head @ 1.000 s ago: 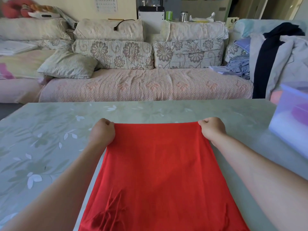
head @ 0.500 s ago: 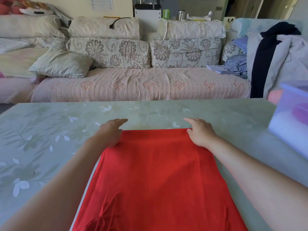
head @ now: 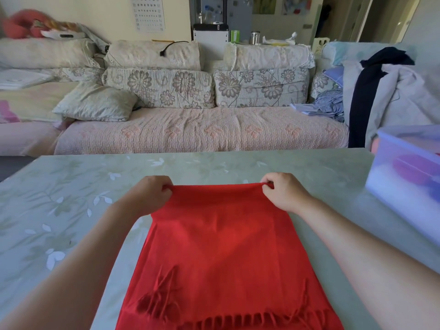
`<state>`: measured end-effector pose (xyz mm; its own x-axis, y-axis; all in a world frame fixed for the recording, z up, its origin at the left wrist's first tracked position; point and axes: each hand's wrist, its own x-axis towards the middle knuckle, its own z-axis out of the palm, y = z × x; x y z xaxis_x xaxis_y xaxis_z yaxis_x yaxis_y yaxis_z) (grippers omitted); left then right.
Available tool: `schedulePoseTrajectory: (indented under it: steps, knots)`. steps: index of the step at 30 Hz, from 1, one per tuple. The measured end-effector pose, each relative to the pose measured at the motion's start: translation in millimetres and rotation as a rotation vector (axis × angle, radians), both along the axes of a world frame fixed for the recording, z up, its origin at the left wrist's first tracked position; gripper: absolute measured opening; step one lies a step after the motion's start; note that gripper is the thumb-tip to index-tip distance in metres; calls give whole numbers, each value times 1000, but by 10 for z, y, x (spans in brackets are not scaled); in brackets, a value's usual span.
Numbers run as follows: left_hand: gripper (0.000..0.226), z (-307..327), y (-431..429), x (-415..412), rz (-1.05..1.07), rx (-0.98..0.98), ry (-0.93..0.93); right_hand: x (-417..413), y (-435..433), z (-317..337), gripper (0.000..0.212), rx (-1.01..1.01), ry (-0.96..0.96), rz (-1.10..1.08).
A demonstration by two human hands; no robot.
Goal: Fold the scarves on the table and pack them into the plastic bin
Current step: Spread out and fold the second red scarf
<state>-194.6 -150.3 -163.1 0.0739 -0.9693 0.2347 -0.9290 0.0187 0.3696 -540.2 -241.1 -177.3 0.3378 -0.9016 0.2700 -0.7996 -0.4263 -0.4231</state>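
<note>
Red woven scarf with fringed ends (head: 226, 253): laid on the pale green table with a leaf-print cover (head: 71, 198), in the middle of the near half. The long axis is seen to run from the near table edge straight away from the person, toward the quilted pink sofa (head: 202, 132). The far end is a smooth folded edge. The near end carries the fringe (head: 238, 320), which points back toward the person.

Left hand (head: 152, 194): forearm is extended forward over the table, knuckles up. Fingers are curled and the far left corner of the scarf is pinched between thumb and fingers.

Right hand (head: 283, 194): forearm is extended in mirror pose. Fingers are curled and the far right corner is pinched the same way. The folded edge is stretched taut between the two hands. Whether it is clear of the table top cannot be told.

Appearance: the cloth is a uniform bright red and doubled in layers. A second bunch of tassels lies on the upper layer at near left. Soft creases fan out from each gripped corner.

The translucent lilac plastic bin (head: 404, 186) is noted at the right table edge, well apart from the scarf, with pink and purple shapes showing through its wall.
</note>
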Motion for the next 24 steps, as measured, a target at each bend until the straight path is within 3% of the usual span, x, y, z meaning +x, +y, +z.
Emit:
schedulePoseTrajectory:
  steps: [4, 8, 15, 24]
  knots:
    - [21, 219, 513, -118, -64, -15, -2, -61, 383, 246, 18, -12, 46, 63]
    - [23, 150, 1057, -218, -134, 10, -26, -183, 868, 320, 22, 115, 150, 141]
    - [21, 128, 1746, -321, -135, 194, -103, -351, 1498, 477, 19, 281, 284, 198]
    - [35, 37, 2262, -551, -203, 568, -275, -381, 1982, 348, 16, 517, 617, 329]
